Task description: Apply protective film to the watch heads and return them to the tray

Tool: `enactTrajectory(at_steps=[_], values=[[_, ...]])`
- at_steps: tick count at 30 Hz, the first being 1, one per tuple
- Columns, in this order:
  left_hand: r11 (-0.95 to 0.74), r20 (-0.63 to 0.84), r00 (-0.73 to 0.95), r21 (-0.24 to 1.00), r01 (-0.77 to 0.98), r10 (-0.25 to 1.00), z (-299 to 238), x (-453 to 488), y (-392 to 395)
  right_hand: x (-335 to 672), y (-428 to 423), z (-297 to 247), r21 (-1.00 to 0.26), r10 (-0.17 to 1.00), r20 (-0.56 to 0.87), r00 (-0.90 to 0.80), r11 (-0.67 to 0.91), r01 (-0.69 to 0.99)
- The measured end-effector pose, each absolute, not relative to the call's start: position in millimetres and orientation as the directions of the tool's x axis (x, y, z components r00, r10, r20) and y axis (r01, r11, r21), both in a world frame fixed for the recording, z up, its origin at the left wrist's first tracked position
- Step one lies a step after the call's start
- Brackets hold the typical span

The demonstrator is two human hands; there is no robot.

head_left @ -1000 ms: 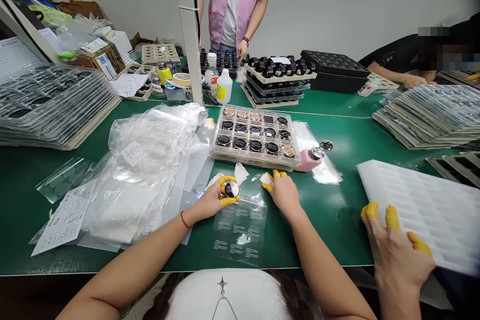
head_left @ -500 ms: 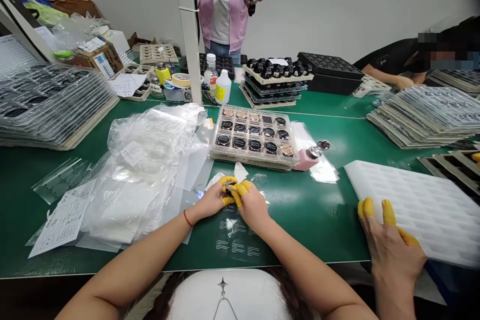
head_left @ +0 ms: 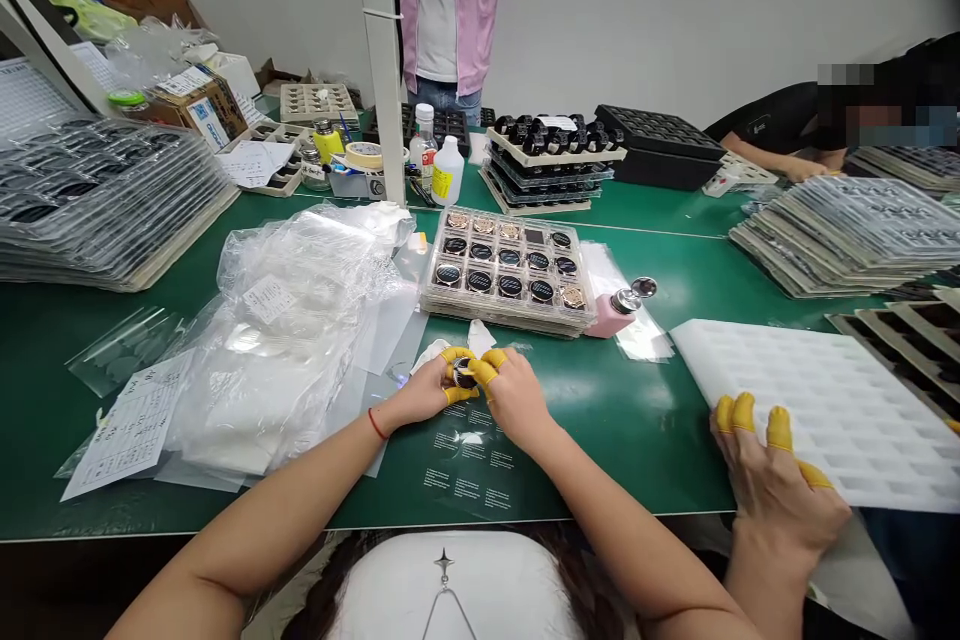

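My left hand point(head_left: 418, 392), with a red string on the wrist and yellow finger cots, pinches a small round black-faced disc with a metal rim point(head_left: 463, 373). My right hand point(head_left: 516, 398) presses its yellow-cotted fingertips against the same disc from the other side, so the hands nearly meet. Under them lies a clear printed film sheet point(head_left: 469, 470). Scraps of white wipe point(head_left: 480, 336) sit just above my fingers. A clear tray of similar round discs point(head_left: 499, 272) stands a little farther forward.
A co-worker's hand point(head_left: 772, 480) rests on a white foam tray point(head_left: 825, 410) at right. Plastic bags point(head_left: 292, 340) heap to my left, beside stacked trays point(head_left: 105, 200). A pink dispenser bottle point(head_left: 611, 317) stands right of the disc tray. A standing person point(head_left: 442, 10) is behind a white post point(head_left: 382, 60).
My right hand has moved left from beside the disc onto it, and both hands now meet there. The standing person has raised a tray of black items, and the co-worker's hand has shifted slightly on the foam.
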State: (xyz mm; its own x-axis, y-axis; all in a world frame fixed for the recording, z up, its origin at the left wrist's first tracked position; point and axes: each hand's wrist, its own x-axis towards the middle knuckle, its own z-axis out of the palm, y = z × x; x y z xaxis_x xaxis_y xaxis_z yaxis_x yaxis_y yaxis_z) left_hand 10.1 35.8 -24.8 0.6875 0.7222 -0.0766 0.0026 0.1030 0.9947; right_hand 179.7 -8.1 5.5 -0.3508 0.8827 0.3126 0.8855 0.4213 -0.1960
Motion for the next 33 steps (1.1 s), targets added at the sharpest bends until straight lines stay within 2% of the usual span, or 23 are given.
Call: enactTrajectory(at_steps=[3, 6, 8, 12, 14, 17, 20, 26, 29, 33], values=[[0.105, -0.082, 0.679, 0.994, 0.007, 0.729, -26.8, 10.0, 36.6, 171.1, -23.8, -5.5, -0.106, 0.856, 0.338, -0.392, 0.448, 0.888], [0.138, -0.078, 0.695, 0.99, -0.031, 0.715, -25.1, 10.8, 36.5, 166.8, -36.2, -17.0, -0.116, 0.857, 0.366, -0.364, 0.43, 0.896], [0.129, -0.074, 0.695, 0.991, -0.028, 0.716, -22.6, 11.3, 35.7, 168.6, -39.7, -18.7, -0.235, 0.877, 0.374, -0.301, 0.403, 0.884], [0.082, -0.086, 0.66, 0.996, 0.038, 0.746, -19.4, 11.0, 33.1, 179.4, -34.8, -8.3, -0.65, 0.941, 0.34, -0.003, 0.237, 0.722], [0.061, -0.092, 0.657, 0.996, 0.069, 0.748, -19.7, 10.7, 32.2, 182.4, -30.4, -2.8, -0.732, 0.94, 0.322, 0.115, 0.171, 0.659], [0.01, -0.058, 0.657, 0.997, 0.077, 0.752, -22.0, 10.8, 32.3, 177.9, -27.8, -1.0, -0.671, 0.934, 0.354, 0.041, 0.223, 0.707], [-0.026, -0.014, 0.673, 0.998, 0.049, 0.739, -25.4, 11.4, 33.4, 167.0, -31.9, -5.0, -0.533, 0.925, 0.372, -0.078, 0.282, 0.798], [-0.03, -0.035, 0.669, 0.996, 0.085, 0.742, -29.9, 11.1, 34.4, 157.1, -44.6, -12.7, -0.264, 0.87, 0.466, -0.16, 0.309, 0.914], [-0.032, -0.04, 0.674, 0.995, 0.094, 0.738, -30.0, 10.3, 34.0, 158.2, -43.8, -13.4, -0.231, 0.852, 0.497, -0.164, 0.312, 0.922], [-0.048, -0.015, 0.663, 0.996, 0.078, 0.748, -29.3, 9.9, 33.4, 159.5, -33.8, -14.0, -0.262, 0.873, 0.461, -0.163, 0.309, 0.914]])
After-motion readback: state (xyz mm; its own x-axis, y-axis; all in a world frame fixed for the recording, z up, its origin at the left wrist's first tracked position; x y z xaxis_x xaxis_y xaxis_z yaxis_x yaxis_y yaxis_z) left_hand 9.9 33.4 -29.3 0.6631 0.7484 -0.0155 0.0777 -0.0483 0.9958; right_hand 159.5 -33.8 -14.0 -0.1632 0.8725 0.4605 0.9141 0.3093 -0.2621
